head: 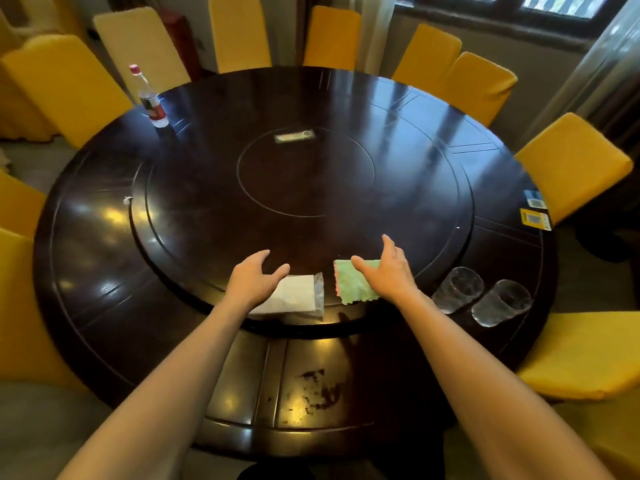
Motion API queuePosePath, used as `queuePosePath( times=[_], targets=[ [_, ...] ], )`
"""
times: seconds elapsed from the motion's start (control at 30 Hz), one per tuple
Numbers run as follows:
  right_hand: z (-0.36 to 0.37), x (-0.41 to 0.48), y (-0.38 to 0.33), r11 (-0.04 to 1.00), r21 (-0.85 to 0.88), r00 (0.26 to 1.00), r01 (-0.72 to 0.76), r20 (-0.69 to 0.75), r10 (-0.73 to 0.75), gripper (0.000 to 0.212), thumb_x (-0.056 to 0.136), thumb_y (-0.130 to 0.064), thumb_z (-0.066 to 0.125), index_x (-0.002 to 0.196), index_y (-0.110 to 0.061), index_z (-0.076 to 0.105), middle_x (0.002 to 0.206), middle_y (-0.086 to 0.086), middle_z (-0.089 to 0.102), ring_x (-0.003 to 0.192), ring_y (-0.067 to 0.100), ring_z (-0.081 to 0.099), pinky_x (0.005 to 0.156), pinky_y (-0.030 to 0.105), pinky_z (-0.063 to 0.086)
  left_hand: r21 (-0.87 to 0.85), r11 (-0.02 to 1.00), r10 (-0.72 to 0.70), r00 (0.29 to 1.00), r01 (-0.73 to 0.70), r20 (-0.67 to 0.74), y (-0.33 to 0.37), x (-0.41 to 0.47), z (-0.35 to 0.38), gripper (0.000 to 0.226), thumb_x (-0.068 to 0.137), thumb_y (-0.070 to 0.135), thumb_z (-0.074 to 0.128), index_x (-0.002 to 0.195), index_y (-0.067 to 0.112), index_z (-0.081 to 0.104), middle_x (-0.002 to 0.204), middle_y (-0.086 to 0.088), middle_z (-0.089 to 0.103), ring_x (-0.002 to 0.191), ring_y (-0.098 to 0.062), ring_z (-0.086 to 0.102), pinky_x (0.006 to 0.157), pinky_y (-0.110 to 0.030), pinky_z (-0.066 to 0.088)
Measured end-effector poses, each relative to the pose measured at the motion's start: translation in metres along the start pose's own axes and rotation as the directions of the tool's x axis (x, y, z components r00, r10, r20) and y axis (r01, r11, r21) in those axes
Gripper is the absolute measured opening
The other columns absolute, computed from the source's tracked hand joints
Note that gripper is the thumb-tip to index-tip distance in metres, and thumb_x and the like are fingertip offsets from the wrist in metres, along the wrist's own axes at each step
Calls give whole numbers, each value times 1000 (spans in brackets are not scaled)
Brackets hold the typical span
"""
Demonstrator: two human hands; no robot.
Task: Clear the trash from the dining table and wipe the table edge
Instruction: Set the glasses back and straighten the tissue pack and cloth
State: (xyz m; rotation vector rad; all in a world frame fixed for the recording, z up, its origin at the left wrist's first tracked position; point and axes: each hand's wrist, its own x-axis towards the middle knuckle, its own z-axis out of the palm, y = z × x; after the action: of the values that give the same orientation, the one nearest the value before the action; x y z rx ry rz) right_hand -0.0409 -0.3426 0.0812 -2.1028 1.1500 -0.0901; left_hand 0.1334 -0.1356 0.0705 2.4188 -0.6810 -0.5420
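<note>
Hovering open, left hand (254, 277) over packet (294, 299), right hand (389, 268) over cloth (351, 285).

You see yellow-covered chairs (571, 164) ringing the frame from left edge to right. At the upper right a dark-framed window (519, 5) sits behind a pale curtain (588, 74). Two clear drinking glasses (457, 289) stand side by side, lower right of centre. Grey floor (31, 161) shows at the left.

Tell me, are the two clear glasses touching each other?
Cannot tell. In the head view the two glasses stand side by side on the table's outer ring, their transparent rims so close that no clear gap or contact shows.
</note>
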Motion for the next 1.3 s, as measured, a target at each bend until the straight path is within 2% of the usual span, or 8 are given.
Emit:
queuePosePath(
  times=[0.4, 0.5, 0.63, 0.77, 0.9, 0.97, 1.13, 1.3],
  targets=[
    [71, 29, -8, 987, 19, 980, -161, 124, 158, 83, 91, -45, 66, 157, -12, 27, 153, 13, 43, 139, 31, 43, 113, 47, 39, -56, 977, -202, 976, 207, 83, -76, 33, 9, 65, 97, 46, 58, 151, 12, 42, 152, -11, 50, 139, -31, 46, 111, -42, 38],
    [88, 31, -6, 981, -9, 963, -194, 190, 192, 72, 93, -39, 65, 153, -12, 37, 148, 14, 52, 133, 31, 51, 108, 43, 43, -123, 956, -252, 960, 267, 124, -88, 38, 13, 60, 97, 44, 58, 148, 14, 45, 146, -11, 54, 128, -31, 54, 102, -48, 51],
    [107, 33, -6, 976, -7, 942, -219, 259, 214, 61, 94, -37, 64, 147, -13, 46, 127, 5, 64, 116, 22, 58, 87, 29, 41, -179, 943, -265, 959, 280, 103, -101, 43, 16, 54, 95, 40, 61, 143, 16, 52, 135, -8, 64, 116, -27, 62, 96, -43, 53],
    [123, 37, -11, 974, -31, 948, -226, 223, 227, 41, 96, -33, 61, 126, -4, 60, 102, 13, 73, 100, 30, 66, 85, 41, 50, -243, 911, -320, 943, 332, 89, -110, 52, 14, 50, 97, 34, 61, 142, 14, 53, 125, -7, 65, 111, -28, 63, 89, -52, 57],
    [129, 40, -16, 968, -2, 940, -252, 239, 245, 23, 96, -24, 56, 91, -6, 70, 73, 7, 68, 73, 22, 62, 68, 34, 46, -345, 838, -413, 905, 423, 104, -119, 56, 15, 27, 96, 29, 62, 115, 11, 69, 95, -4, 71, 88, -25, 67, 81, -48, 60],
    [132, 40, -16, 963, -4, 931, -270, 253, 262, 27, 95, -20, 53, 72, -12, 63, 64, 4, 55, 63, 18, 51, 62, 33, 41, -421, 769, -457, 874, 481, 164, -119, 55, 17, 19, 96, 24, 62, 104, 10, 71, 91, -8, 72, 77, -24, 67, 73, -44, 63],
    [136, 34, -13, 936, 75, 923, -344, 210, 322, 39, 96, -21, 53, 58, -14, 56, 54, -1, 53, 58, 15, 49, 56, 30, 40, -465, 744, -456, 873, 480, 173, -118, 51, 24, 14, 97, 18, 62, 97, 6, 70, 85, -10, 70, 68, -20, 64, 58, -32, 54],
    [135, 28, -8, 914, 133, 910, -384, 219, 351, 30, 92, -14, 52, 81, 3, 73, 73, 8, 68, 75, 17, 57, 72, 39, 54, -477, 736, -478, 868, 481, 137, -120, 42, 25, 8, 94, 19, 66, 93, 12, 70, 90, -7, 71, 74, -16, 66, 62, -29, 56]
  ],
)
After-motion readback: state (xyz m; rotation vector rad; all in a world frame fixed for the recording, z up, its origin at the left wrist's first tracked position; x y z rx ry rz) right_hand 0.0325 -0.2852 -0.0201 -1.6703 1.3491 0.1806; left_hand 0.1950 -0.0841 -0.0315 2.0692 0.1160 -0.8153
